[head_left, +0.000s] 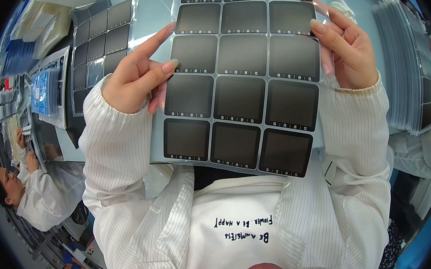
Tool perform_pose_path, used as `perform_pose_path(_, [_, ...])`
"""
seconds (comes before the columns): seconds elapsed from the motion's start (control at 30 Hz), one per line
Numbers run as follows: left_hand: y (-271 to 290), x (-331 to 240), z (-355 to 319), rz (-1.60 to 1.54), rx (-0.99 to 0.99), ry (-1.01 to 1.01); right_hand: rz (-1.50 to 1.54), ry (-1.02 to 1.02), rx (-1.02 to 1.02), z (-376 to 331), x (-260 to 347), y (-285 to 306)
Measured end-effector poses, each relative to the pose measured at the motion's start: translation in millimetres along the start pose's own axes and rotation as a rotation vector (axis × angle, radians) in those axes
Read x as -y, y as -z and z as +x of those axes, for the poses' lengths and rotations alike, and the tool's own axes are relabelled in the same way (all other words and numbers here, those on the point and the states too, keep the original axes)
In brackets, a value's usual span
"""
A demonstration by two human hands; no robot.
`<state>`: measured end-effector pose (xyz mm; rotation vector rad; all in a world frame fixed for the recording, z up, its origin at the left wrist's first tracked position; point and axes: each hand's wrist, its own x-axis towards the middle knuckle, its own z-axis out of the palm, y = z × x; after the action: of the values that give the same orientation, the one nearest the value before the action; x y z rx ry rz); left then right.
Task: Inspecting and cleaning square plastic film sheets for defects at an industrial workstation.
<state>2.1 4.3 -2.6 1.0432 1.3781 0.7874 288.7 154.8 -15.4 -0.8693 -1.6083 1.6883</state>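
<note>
A clear plastic sheet [238, 98] carries dark glossy rectangular panels in rows of three, each with a row of small pale marks along its lower edge. I hold it up in front of my chest by its two sides. My left hand [138, 73] pinches the left edge, thumb on the face and fingers partly behind. On the right edge, higher up, my right hand [348, 48] grips with the thumb on top, and its fingers show through the clear margin. The sheet's top runs out of view.
Left of me lies a similar panel sheet [97, 36] on the table, beside a blue-and-clear stack [47, 91] and pale stacked packs [46, 30]. A thick stack of clear sheets [403, 68] stands at right. A co-worker [43, 197] sits at lower left; another person's sleeve [422, 150] shows at right.
</note>
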Motion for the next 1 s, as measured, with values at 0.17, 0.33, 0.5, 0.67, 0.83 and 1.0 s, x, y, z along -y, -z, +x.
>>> perform_pose_path(0.17, [1.4,2.2,0.7,0.058,-0.014,-0.046,-0.005,-0.005,-0.027,0.3,1.8,-2.3])
perform_pose_path(0.33, [-0.1,2.5,1.6,0.05,-0.016,-0.056,-0.013,-0.004,-0.04,0.2,4.8,-0.4])
perform_pose_path(0.5, [-2.3,0.5,0.1,0.052,-0.031,-0.039,-0.013,0.014,-0.019,0.0,-0.9,1.5])
perform_pose_path(0.67, [-1.6,2.6,0.8,0.048,-0.036,-0.041,-0.011,0.004,-0.066,-2.1,-0.3,-2.3])
perform_pose_path(0.83, [-1.9,1.5,0.1,0.071,-0.048,-0.031,-0.025,-0.007,-0.042,-1.3,0.4,-0.9])
perform_pose_path(1.0, [-1.9,1.9,0.5,0.084,-0.057,-0.03,-0.037,-0.012,-0.015,0.2,0.2,-2.5])
